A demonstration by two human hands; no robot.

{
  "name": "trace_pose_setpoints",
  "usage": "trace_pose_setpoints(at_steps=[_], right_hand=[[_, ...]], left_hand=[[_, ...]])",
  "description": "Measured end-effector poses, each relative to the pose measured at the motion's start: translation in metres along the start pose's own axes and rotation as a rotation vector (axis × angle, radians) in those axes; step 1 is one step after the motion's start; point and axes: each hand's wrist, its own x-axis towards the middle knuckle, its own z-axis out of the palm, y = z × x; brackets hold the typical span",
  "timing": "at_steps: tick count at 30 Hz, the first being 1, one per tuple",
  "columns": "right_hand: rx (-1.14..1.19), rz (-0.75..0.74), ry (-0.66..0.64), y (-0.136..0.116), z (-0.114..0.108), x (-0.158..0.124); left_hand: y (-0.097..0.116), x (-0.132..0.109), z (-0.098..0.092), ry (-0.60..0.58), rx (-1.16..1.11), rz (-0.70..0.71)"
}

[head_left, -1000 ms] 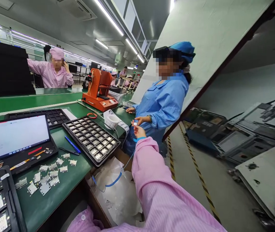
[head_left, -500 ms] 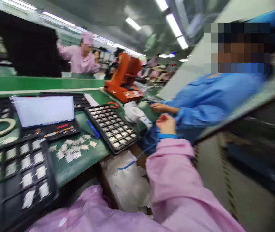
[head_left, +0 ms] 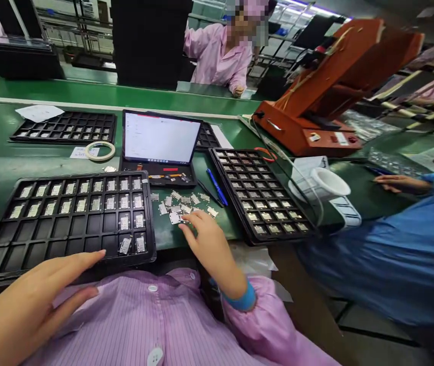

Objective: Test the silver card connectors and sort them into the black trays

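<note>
My left hand (head_left: 59,282) is held with fingers stretched out over the front edge of a black compartment tray (head_left: 98,223). Small silvery metal modules (head_left: 124,202) fill this tray's two back rows and part of its right end; one module (head_left: 125,246) lies askew at the front. My right hand (head_left: 211,246), with a blue wrist strap (head_left: 244,298), reaches into a loose pile of the same modules (head_left: 185,202) on the green bench (head_left: 163,241). Its thumb and forefinger are apart at the near side of the pile, and the other fingertips are partly hidden.
A second module-filled tray (head_left: 266,195) lies to the right, beside a blue pen (head_left: 217,187). Behind the pile stands an open box with a screen-like lid (head_left: 159,137). Farther off are a tape roll (head_left: 100,151), a white roll (head_left: 326,182), an orange machine (head_left: 316,117) and a blue-sleeved co-worker (head_left: 411,223).
The view has swung from the right back to the bench. My right hand has come from beside the co-worker to the module pile, and my left hand has come into view.
</note>
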Motion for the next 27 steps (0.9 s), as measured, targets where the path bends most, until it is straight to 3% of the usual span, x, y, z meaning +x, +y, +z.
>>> trace_pose_setpoints(at_steps=[3, 7, 10, 13, 20, 27], right_hand=[[-0.133, 0.0, 0.14, -0.001, 0.031, -0.001], [-0.165, -0.085, 0.177, -0.006, 0.046, -0.013], [-0.096, -0.141, 0.183, -0.009, 0.05, -0.018], [-0.066, -0.093, 0.208, -0.012, 0.05, -0.017], [-0.123, -0.025, 0.2, -0.016, 0.051, -0.007], [-0.099, -0.059, 0.154, -0.013, 0.049, -0.007]], left_hand=[[0.013, 0.015, 0.005, 0.042, -0.043, 0.047], [0.012, 0.03, 0.02, 0.077, -0.065, 0.063], [0.009, 0.039, 0.03, 0.088, -0.078, 0.055], [0.011, 0.051, 0.036, 0.059, -0.122, -0.002], [0.023, 0.073, 0.036, -0.091, -0.192, -0.179], [0.024, 0.079, 0.037, -0.146, -0.24, -0.222]])
